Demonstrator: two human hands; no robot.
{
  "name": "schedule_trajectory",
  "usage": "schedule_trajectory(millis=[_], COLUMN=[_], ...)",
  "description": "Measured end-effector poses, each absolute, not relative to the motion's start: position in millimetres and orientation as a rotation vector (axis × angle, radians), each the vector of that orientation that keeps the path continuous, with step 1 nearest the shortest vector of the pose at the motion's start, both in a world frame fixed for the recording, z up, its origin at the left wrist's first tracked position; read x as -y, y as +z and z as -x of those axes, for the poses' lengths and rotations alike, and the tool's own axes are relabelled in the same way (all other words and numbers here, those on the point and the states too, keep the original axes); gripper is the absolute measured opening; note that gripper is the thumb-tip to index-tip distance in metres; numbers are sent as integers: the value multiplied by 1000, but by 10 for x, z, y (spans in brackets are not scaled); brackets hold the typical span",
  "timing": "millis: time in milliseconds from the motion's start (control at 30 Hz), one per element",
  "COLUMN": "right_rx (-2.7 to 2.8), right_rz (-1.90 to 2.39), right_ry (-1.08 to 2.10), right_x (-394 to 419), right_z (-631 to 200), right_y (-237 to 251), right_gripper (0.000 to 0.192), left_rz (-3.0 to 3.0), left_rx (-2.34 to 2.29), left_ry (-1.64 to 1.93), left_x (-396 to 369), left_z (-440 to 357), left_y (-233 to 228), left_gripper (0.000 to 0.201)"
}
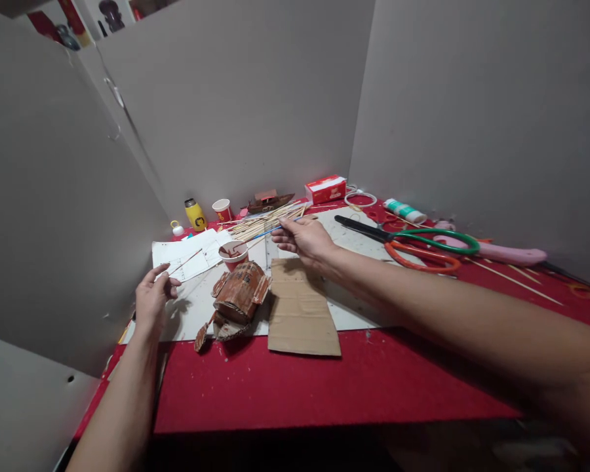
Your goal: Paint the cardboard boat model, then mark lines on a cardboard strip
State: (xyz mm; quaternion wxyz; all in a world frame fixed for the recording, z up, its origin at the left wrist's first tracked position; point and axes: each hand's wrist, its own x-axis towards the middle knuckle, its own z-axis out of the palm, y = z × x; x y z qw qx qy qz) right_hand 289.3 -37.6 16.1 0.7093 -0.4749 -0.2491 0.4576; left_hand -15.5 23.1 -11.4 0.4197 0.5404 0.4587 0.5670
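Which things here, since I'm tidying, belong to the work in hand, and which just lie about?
Seemingly in use: thin blue brush (right hand), thin reddish stick (left hand), nearer red-and-white paper cup of brown paint, brown-painted cardboard model.

Apparently lying about: yellow dark-lidded bottle, rectangular red tissue box, black-bladed scissors.

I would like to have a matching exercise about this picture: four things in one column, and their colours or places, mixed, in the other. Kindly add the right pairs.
1. paintbrush
2. scissors
3. thin stick
4. dark-topped bottle

A. yellow
B. in the left hand
C. partly green, partly orange
D. in the right hand

Pairs: 1-D, 2-C, 3-B, 4-A
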Motion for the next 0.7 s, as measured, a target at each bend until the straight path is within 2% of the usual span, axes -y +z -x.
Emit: schedule_trajectory(millis=[400, 700], right_rx=[511, 567], right_rz=[1028, 986], right_ry=[1068, 1055], right_x=[923, 924], right_z=[-2960, -2886], right_y=[25, -86], right_gripper=[31, 28], left_rz=[-1363, -1349], left_rx=[-1174, -1176], left_ry=[1414, 1427], left_x=[-246, -253], left_z=[140, 145], left_y=[-120, -108], left_gripper=[51, 49])
